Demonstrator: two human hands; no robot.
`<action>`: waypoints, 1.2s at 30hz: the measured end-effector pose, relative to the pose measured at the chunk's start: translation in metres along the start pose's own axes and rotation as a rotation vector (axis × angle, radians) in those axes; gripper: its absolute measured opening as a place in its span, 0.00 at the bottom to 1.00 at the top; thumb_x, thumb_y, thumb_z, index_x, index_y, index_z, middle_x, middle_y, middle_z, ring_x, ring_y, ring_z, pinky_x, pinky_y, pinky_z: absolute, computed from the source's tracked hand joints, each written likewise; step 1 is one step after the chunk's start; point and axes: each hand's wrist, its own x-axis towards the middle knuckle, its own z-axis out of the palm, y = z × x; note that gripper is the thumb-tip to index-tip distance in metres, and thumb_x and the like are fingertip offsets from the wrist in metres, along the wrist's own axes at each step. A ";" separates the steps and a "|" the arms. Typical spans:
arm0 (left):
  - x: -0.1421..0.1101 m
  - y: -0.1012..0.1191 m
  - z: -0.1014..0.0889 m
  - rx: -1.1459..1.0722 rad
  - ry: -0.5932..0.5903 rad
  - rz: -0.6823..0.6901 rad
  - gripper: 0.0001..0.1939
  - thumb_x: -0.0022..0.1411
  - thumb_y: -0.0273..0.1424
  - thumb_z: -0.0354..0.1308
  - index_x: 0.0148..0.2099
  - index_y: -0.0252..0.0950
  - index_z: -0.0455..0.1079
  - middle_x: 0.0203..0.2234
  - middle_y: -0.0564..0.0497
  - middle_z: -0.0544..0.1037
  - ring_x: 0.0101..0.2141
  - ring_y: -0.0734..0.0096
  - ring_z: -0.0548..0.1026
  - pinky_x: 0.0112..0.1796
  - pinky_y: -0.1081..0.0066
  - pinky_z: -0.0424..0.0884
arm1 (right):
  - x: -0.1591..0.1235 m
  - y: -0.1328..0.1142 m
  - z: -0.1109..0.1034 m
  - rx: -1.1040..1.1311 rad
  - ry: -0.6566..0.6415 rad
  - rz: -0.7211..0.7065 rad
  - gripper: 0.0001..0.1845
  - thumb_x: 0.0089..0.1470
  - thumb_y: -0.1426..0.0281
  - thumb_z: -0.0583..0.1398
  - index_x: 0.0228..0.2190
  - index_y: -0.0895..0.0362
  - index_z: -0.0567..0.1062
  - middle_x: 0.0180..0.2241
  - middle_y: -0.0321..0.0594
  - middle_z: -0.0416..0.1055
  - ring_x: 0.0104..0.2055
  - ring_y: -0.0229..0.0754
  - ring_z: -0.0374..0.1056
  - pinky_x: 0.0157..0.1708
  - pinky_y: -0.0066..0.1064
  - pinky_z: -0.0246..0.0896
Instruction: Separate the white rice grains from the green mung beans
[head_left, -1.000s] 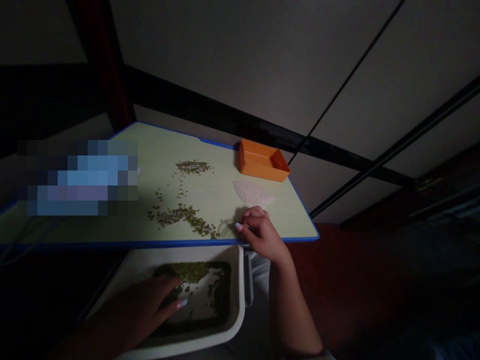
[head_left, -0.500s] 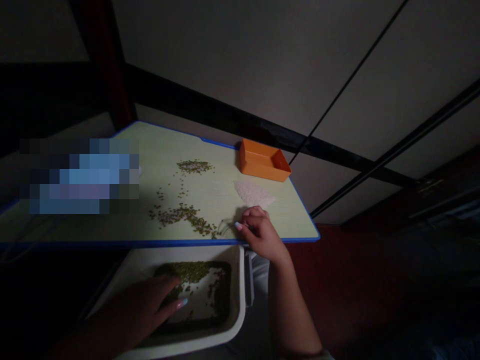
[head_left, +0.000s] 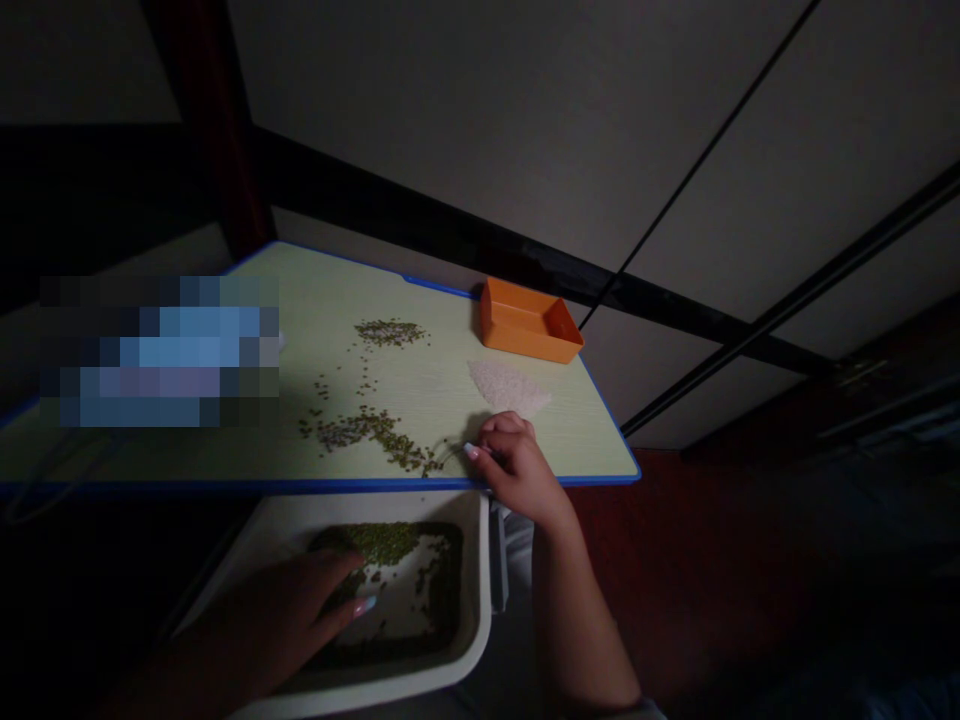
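Note:
My right hand [head_left: 511, 462] rests near the table's front edge with its fingers closed round a thin metal tool that looks like tweezers [head_left: 452, 450]. The tool's tips point left, at the end of a trail of small green-brown pieces [head_left: 401, 446] like seeds or beans. Just beyond that hand lies a pile of white grains [head_left: 506, 386]. My left hand [head_left: 319, 600] hangs over a white tub [head_left: 480, 590] below the table, thumb and fingers apart. Green pieces [head_left: 386, 542] cover part of the tub's bottom, some hidden under the left hand.
An orange open box [head_left: 531, 322] stands at the table's far right. Another patch of green-brown pieces [head_left: 390, 332] lies farther back on the pale green table [head_left: 315, 290] with a blue edge. A pixelated blue area is at left. Cabinet panels [head_left: 525, 130] rise behind.
My right hand has shifted slightly left with the tool, whose prongs now look closer together. A small speck shows at the tub's upper rim. My left hand stays put.

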 end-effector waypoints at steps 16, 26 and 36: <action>0.002 -0.003 0.002 -0.039 0.032 0.023 0.26 0.70 0.54 0.56 0.56 0.49 0.89 0.54 0.44 0.94 0.54 0.45 0.92 0.55 0.57 0.86 | 0.007 -0.002 0.004 -0.007 -0.004 0.022 0.21 0.70 0.68 0.68 0.25 0.52 0.69 0.39 0.40 0.75 0.49 0.50 0.68 0.58 0.47 0.59; 0.000 0.001 0.000 -0.022 -0.004 -0.006 0.28 0.71 0.52 0.55 0.59 0.47 0.88 0.56 0.42 0.93 0.56 0.42 0.91 0.58 0.54 0.85 | 0.007 0.000 0.001 0.021 -0.062 -0.011 0.23 0.71 0.68 0.69 0.25 0.52 0.69 0.39 0.39 0.76 0.49 0.49 0.69 0.57 0.46 0.59; -0.002 -0.008 0.007 -0.044 0.029 0.021 0.29 0.73 0.55 0.54 0.60 0.48 0.87 0.56 0.43 0.93 0.56 0.45 0.91 0.57 0.56 0.85 | 0.006 0.000 0.000 0.053 -0.048 0.003 0.23 0.70 0.69 0.69 0.24 0.52 0.67 0.38 0.39 0.75 0.48 0.49 0.68 0.56 0.45 0.60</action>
